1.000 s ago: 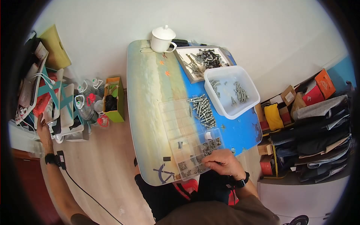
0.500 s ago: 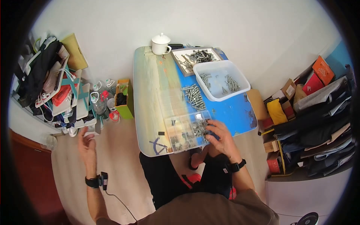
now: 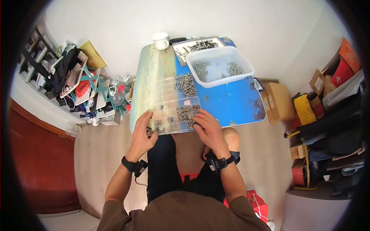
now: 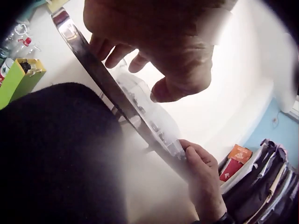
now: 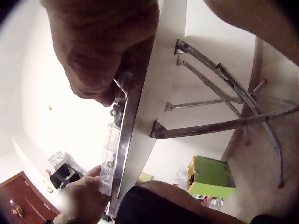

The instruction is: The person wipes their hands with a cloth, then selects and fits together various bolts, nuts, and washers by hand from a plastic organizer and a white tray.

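Organizer (image 3: 169, 111) base: table (image 3: 235, 106); organizer lies flat at the near edge, probably so both hands reach all its cells without stretching.
Tub (image 3: 223, 81): beyond the organizer and to its right, loose screws (image 3: 235, 69) inside; tall walls likely keep them from rolling toward the organizer.
Tray (image 3: 177, 55): past the organizer, farther out than the tub, with more screws; looks like stock parked off the working side.
Lid (image 3: 165, 87): clear, laid back flat on the organizer's far side, which leaves the cells uncovered from above.
Left hand (image 3: 142, 136): at the organizer's left near corner, fingers apart, thumb off to one side, nothing seen in the grip. Can't tell if it touches.
Right hand (image 3: 211, 133): at the organizer's right edge, by the filled cells; fingers spread, no pinch visible. Hands flank the organizer, my read: steadying it.
Mug (image 3: 160, 41): far beyond the organizer, toward its left side; likely kept out of elbow range.
Bolts (image 3: 186, 85): heaped just past the organizer, by the right part of the lid; on it or beside it, can't tell. Handy spot.
Small fasteners (image 3: 185, 112): inside the organizer, mostly right-hand cells; dividers presumably keep kinds apart. Types too small to read.
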Action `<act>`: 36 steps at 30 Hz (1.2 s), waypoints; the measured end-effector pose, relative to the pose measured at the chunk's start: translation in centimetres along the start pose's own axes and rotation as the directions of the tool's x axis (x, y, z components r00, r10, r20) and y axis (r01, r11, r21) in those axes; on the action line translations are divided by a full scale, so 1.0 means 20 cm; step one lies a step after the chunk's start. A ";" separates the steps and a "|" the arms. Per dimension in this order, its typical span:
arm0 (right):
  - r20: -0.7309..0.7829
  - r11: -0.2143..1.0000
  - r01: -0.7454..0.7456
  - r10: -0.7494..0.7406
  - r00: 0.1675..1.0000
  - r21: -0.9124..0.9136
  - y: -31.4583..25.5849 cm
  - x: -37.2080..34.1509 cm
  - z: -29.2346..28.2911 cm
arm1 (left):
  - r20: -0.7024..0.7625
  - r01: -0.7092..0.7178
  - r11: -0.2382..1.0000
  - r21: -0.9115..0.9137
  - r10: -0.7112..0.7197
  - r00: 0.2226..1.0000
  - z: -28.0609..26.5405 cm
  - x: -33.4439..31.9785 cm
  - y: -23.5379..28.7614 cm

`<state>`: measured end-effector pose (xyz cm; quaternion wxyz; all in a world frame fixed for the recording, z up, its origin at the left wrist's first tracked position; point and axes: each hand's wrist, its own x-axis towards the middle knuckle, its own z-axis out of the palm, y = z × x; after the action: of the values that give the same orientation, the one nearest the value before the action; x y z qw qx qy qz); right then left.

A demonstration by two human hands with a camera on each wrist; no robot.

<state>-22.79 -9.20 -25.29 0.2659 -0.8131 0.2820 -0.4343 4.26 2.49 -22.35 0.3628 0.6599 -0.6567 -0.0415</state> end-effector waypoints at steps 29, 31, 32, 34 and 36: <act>0.128 0.993 -0.113 0.109 0.986 0.023 0.00 0.10 -0.30 | 0.220 -0.124 0.990 0.064 0.107 0.970 -0.03 0.11 0.02; 0.098 0.991 -0.137 0.137 0.986 -0.011 0.05 0.15 -0.36 | 0.266 0.025 1.000 -0.018 -0.020 0.964 -0.05 0.15 -0.01; 0.069 0.986 -0.158 0.161 0.985 -0.047 0.07 0.19 -0.39 | 0.244 0.079 0.997 -0.016 -0.072 0.967 -0.04 0.16 -0.03; 0.041 0.974 -0.217 0.220 0.975 -0.060 0.08 0.31 -0.44 | 0.226 0.161 0.984 -0.073 -0.141 0.964 -0.02 0.22 -0.05; 0.004 0.958 -0.276 0.277 0.961 -0.075 0.10 0.42 -0.48 | 0.184 0.184 0.980 -0.081 -0.167 0.969 0.01 0.27 -0.08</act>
<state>-27.59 -18.17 -17.35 0.2957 -0.7782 0.4069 -0.3762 6.32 -2.58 -21.06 0.3299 0.6908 -0.6223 -0.1636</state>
